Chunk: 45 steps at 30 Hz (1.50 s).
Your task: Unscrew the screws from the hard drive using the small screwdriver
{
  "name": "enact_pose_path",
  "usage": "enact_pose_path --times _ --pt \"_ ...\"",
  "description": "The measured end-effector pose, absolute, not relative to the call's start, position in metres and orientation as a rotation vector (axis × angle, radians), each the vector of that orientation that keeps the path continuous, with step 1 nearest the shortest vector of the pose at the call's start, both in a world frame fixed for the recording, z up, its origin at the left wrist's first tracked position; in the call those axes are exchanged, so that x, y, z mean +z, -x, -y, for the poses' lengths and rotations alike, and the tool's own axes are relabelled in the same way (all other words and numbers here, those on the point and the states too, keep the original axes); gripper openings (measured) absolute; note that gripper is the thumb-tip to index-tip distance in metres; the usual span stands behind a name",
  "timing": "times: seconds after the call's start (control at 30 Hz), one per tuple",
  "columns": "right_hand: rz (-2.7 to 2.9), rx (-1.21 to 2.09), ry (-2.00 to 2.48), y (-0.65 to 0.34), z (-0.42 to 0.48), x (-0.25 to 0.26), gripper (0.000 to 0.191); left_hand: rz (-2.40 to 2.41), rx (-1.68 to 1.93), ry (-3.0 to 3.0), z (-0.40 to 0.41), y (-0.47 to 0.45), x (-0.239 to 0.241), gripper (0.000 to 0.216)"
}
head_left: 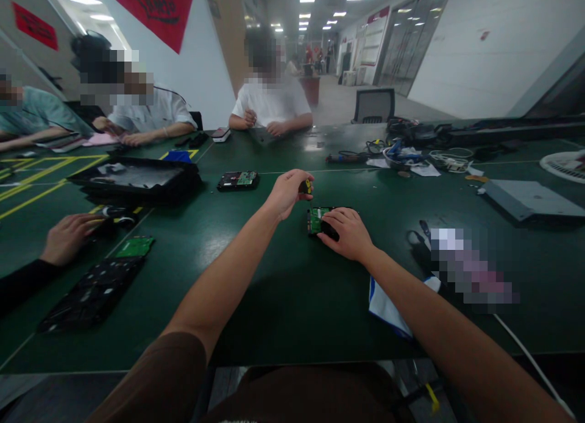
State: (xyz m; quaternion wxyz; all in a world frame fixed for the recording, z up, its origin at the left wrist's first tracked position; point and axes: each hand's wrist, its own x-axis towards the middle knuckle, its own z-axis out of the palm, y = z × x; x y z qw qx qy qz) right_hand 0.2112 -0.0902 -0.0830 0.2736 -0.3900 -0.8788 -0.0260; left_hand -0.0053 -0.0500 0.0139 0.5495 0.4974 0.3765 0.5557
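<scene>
My left hand (pixel 287 193) is closed around a short black-and-yellow screwdriver (pixel 307 186), held upright with its shaft pointing down at a hard drive. This hard drive (pixel 314 220), with its green circuit board facing up, lies flat on the dark green table (pixel 265 301). On its right side my right hand (pixel 350 233) grips it, fingers over the top, hiding much of the drive. Exactly where the screwdriver's tip meets the board is too small to tell. Farther left is another hard drive (pixel 237 180), its board also upward.
Left stands a black tray (pixel 137 176), near a co-worker's hand (pixel 68 237) and several black drives (pixel 95 289). A cloth (pixel 388 307) lies under my right forearm. To the right are a grey metal box (pixel 534 199) and tangled cables (pixel 402 152). People sit across the table.
</scene>
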Motion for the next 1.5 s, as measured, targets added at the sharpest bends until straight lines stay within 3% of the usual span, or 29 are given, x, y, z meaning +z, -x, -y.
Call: enact_pose_path --times 0.63,0.83,1.5 --pt "2.36 -0.078 1.039 -0.2111 0.0907 -0.0828 0.044 -0.888 1.181 -1.205 0.0546 0.0049 0.0198 0.023" --pt "2.365 -0.08 1.05 -0.2107 0.0911 -0.0821 0.046 -0.824 1.231 -1.053 0.0529 0.0007 0.016 0.012" --pt "2.365 -0.099 1.062 -0.2109 0.0904 -0.0837 0.046 -0.865 1.21 -1.16 0.0512 0.005 0.0158 0.016"
